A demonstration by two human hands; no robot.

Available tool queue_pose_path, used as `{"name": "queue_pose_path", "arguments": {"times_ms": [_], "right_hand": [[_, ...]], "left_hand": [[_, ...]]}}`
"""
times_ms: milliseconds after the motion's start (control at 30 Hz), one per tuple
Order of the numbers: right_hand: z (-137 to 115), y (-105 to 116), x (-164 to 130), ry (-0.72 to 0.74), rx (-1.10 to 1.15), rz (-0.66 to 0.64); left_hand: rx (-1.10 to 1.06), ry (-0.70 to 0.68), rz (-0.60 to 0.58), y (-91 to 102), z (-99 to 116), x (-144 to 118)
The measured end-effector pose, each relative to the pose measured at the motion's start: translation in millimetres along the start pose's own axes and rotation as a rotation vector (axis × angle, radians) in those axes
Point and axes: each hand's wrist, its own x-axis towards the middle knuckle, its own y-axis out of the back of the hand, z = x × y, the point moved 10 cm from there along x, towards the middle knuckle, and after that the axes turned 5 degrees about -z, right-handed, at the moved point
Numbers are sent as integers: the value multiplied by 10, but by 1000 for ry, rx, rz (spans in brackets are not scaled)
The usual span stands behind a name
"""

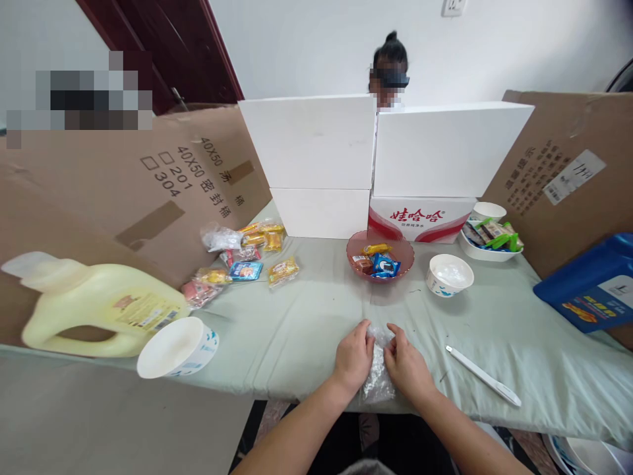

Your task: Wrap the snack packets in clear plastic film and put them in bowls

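Between my hands, at the near edge of the cloth-covered table, is a crinkled clear plastic bag [380,376]. My left hand [355,356] pinches its left side near the top. The fingers of my right hand [404,359] are closed on the other side. Whether anything lies inside the plastic I cannot tell. Beyond my hands stands a pink see-through bowl [353,264] holding several wrapped snacks. To its right is a white paper bowl [448,285] with something clear in it. A white utility knife [484,376] lies to the right of my right hand.
Several packaged snacks [246,270] are heaped at left, near a paper bowl [200,349] and a pale yellow jug [99,297]. White boxes [321,145] wall off the back, with a person [390,72] behind. At right are a snack-filled dish [489,254] and a blue bottle [593,284].
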Motion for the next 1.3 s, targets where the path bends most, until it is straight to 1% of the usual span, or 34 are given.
{"name": "queue_pose_path", "arguments": {"times_ms": [67,133,167,200,267,333,433,533,567,600,633,700,733,767,800,833,900,967,1000,1067,1133,1233,1267,1300], "right_hand": [[-111,132,-33,81,-106,104],[-285,263,-95,187,-170,183],[-385,302,-132,246,-181,190],[-485,311,-169,304,-182,169],[-644,254,-250,396,-183,76],[-710,144,-343,437,-206,-12],[-652,-26,-484,446,-296,-61],[-564,-185,-604,486,-408,-77],[-547,-225,-630,502,-437,-79],[-539,-255,-648,515,-457,-78],[-540,-275,-660,527,-468,-72],[-559,-289,-686,540,-473,-50],[-566,-280,-708,535,-472,-33],[-568,-263,-744,528,-473,-13],[-568,-239,-799,527,-477,4],[-570,-215,-875,539,-482,12],[-599,-167,-1087,636,-469,-10],[-627,-93,-1289,753,-408,-63],[-628,-39,-1337,777,-371,-82],[-614,66,-1293,735,-311,-83],[-612,98,-1129,642,-272,-67],[-659,-35,-875,548,-253,-76],[-670,-100,-816,529,-262,-86],[-676,-158,-774,517,-274,-93]], "left_hand": [[31,-37,28,-3,30,-13],[51,-70,50,2,59,-27],[59,-81,55,5,68,-32],[66,-88,55,7,72,-32],[75,-98,37,-1,70,-21],[89,-99,13,-9,61,-2],[149,-107,1,15,80,14],[294,-107,72,144,157,0],[340,-118,104,195,201,-9],[367,-162,112,215,268,-16],[366,-249,82,188,361,-25],[294,-490,-70,37,556,-74],[246,-589,-152,-39,616,-109],[208,-649,-215,-93,637,-131],[184,-664,-248,-120,619,-128],[176,-647,-257,-126,574,-108],[180,-605,-268,-121,484,-84],[167,-605,-298,-109,449,-115],[152,-614,-313,-96,451,-141],[119,-629,-329,-59,470,-189],[100,-630,-330,-31,485,-211],[79,-627,-332,-31,468,-196],[72,-611,-308,-14,434,-167],[66,-571,-251,34,374,-119]]}}
